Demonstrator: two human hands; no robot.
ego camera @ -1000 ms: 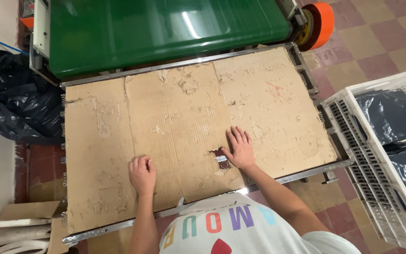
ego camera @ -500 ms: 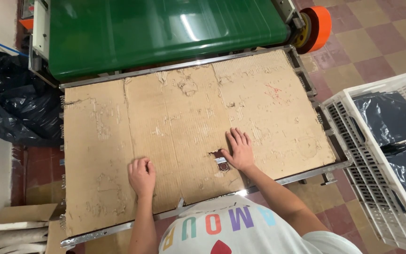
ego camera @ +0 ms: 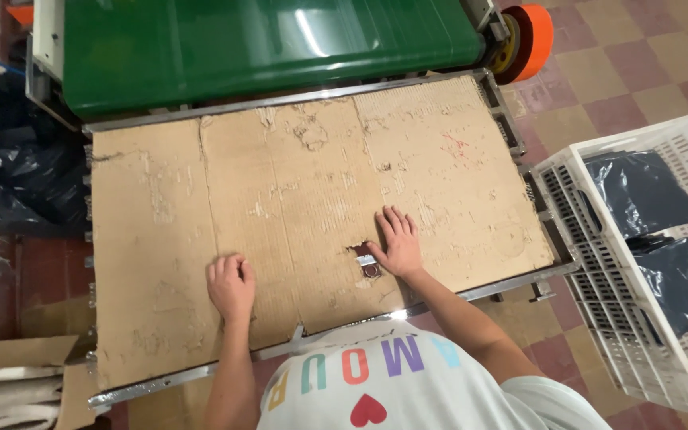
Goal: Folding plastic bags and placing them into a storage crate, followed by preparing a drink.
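Resting on scuffed, torn cardboard sheet (ego camera: 296, 191): left hand (ego camera: 230, 285) seemingly curled, right hand (ego camera: 396, 243) flat.

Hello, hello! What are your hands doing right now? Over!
Left hand curled, resting on cardboard sheet. Right hand flat beside small metal piece at torn hole. Nothing in the way.

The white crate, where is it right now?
In the head view, the white crate stands on the tiled floor at the right, beside the cardboard-covered table, holding dark plastic bags.
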